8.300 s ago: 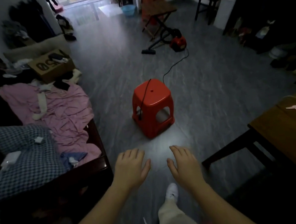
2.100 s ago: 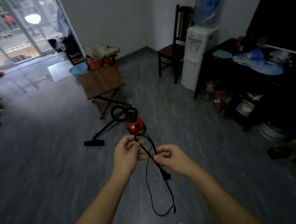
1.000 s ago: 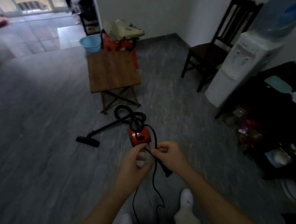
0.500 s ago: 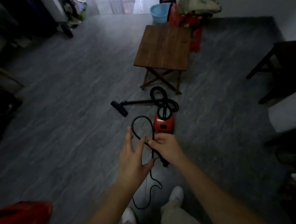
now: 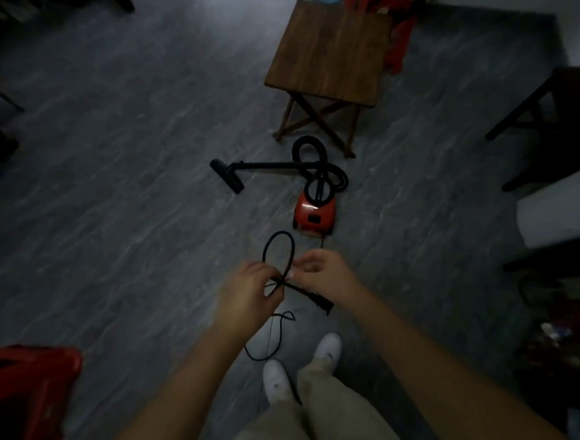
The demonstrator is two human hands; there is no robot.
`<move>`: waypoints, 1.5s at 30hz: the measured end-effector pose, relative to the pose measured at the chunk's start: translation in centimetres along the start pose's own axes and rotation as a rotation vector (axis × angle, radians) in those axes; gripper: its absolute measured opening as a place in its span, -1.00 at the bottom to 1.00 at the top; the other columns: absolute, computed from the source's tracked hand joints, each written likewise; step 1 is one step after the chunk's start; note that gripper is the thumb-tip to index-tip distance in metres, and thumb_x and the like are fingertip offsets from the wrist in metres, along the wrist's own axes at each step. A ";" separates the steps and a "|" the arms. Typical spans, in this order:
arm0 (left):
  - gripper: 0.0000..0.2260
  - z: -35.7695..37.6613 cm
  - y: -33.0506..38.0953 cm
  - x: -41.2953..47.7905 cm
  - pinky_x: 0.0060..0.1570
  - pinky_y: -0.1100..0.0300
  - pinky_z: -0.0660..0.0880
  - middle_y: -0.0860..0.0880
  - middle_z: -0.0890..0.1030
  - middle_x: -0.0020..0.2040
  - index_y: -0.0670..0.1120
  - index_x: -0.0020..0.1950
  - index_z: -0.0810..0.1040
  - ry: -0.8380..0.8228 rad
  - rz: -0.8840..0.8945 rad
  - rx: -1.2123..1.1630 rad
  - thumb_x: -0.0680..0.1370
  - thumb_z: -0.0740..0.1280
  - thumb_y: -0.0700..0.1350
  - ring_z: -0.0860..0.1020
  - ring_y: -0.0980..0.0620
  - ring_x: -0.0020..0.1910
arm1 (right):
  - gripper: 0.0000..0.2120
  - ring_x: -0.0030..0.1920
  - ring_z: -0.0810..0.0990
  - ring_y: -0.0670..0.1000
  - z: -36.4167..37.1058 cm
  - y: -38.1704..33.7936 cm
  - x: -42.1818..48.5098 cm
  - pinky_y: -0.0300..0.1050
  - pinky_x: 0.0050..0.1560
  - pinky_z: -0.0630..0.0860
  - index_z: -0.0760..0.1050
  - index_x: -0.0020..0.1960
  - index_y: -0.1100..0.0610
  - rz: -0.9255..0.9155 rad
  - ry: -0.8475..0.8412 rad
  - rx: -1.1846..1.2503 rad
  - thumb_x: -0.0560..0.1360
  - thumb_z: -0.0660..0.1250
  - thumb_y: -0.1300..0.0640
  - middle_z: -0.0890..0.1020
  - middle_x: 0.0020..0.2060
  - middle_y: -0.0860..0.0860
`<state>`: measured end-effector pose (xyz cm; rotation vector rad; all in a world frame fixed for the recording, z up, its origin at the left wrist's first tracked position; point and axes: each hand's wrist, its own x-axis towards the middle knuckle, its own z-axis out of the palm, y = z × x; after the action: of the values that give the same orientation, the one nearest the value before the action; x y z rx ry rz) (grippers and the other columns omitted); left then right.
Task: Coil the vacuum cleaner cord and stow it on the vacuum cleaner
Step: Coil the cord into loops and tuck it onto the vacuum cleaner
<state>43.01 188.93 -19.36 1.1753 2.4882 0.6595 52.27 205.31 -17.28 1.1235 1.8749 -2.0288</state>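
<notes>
Thin black vacuum cleaner cord (image 5: 279,251): one upright oval loop formed at frame centre, pinched where it crosses; black plug end (image 5: 318,302) points lower right; slack hangs below in a curve. Small red canister vacuum cleaner (image 5: 315,214): on the floor just above the loop, black hose coiled on top.

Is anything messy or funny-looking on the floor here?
A bit. The vacuum cleaner sits mid-floor with its hose tangled in loops and its wand lying flat. Most of the cord trails loose by the shoes; only one loop is pinched between the left hand and right hand.
</notes>
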 end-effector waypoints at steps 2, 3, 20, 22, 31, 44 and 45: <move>-0.82 0.6 -1.4 -0.4 -0.05 0.08 0.58 -0.05 0.72 -0.03 -0.10 0.04 0.71 -0.071 -0.084 -0.106 0.44 0.50 -0.14 0.65 -0.08 -0.03 | -0.67 -0.27 0.64 -0.06 0.4 1.4 0.0 -0.25 -0.30 0.58 0.55 0.11 0.19 0.036 -0.008 -0.064 0.41 0.55 0.15 0.66 -0.19 0.04; -0.81 0.8 -1.9 -0.6 -0.05 0.07 0.59 -0.04 0.73 -0.02 -0.09 0.05 0.72 -0.099 -0.117 -0.141 0.45 0.49 -0.15 0.66 -0.05 -0.05 | -0.65 -0.27 0.64 -0.05 0.6 2.1 0.1 -0.26 -0.32 0.56 0.54 0.13 0.20 0.041 -0.018 -0.085 0.41 0.55 0.16 0.66 -0.20 0.04; -0.82 17.5 -10.9 1.7 -0.25 0.20 0.64 -0.16 0.74 -0.11 -0.17 0.11 0.64 -0.082 -0.852 -1.077 0.61 0.36 -0.10 0.71 -0.10 -0.09 | -0.87 -0.08 0.65 -0.08 3.1 23.7 14.5 -0.20 -0.03 0.57 0.59 -0.02 0.01 0.019 -0.012 -0.172 0.46 0.47 0.16 0.67 -0.12 -0.04; -0.80 21.1 -12.9 2.5 -0.18 0.15 0.66 -0.18 0.74 -0.07 -0.16 0.13 0.64 -0.072 -0.877 -1.123 0.61 0.35 -0.07 0.71 -0.13 -0.04 | -0.82 -0.10 0.63 -0.09 2.7 26.6 17.0 -0.21 -0.05 0.57 0.56 0.03 0.02 -0.004 0.012 -0.165 0.46 0.48 0.17 0.65 -0.10 -0.04; -0.80 33.0 -20.1 8.3 -0.17 0.14 0.64 -0.14 0.74 -0.04 -0.16 0.15 0.60 0.034 -0.823 -1.343 0.66 0.26 -0.09 0.72 -0.11 0.01 | -0.69 -0.09 0.68 -0.10 0.6 33.6 28.3 -0.17 -0.04 0.66 0.56 0.17 0.09 -0.205 -0.040 -0.114 0.45 0.50 0.17 0.66 -0.06 -0.02; -0.80 40.1 -25.9 21.1 -0.29 0.25 0.61 -0.02 0.75 -0.08 -0.08 -0.01 0.57 0.267 -0.548 -1.536 0.68 0.21 -0.04 0.72 0.01 -0.02 | -0.53 -0.29 0.61 -0.23 -2.8 31.5 42.9 -0.22 -0.17 0.55 0.54 0.25 -0.09 -0.524 0.011 -0.452 0.37 0.54 -0.03 0.68 -0.20 -0.11; -0.79 39.9 -25.8 21.6 -0.28 0.25 0.61 -0.02 0.75 -0.06 -0.08 -0.01 0.57 0.266 -0.526 -1.552 0.68 0.20 -0.03 0.72 0.02 0.00 | -0.52 -0.28 0.62 -0.22 -3.0 31.2 42.9 -0.21 -0.15 0.56 0.53 0.26 -0.08 -0.543 0.009 -0.416 0.37 0.55 -0.02 0.69 -0.19 -0.09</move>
<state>31.48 202.40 -68.51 -0.1583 1.4100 1.9971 41.27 217.30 -67.87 0.5566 2.6584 -1.7019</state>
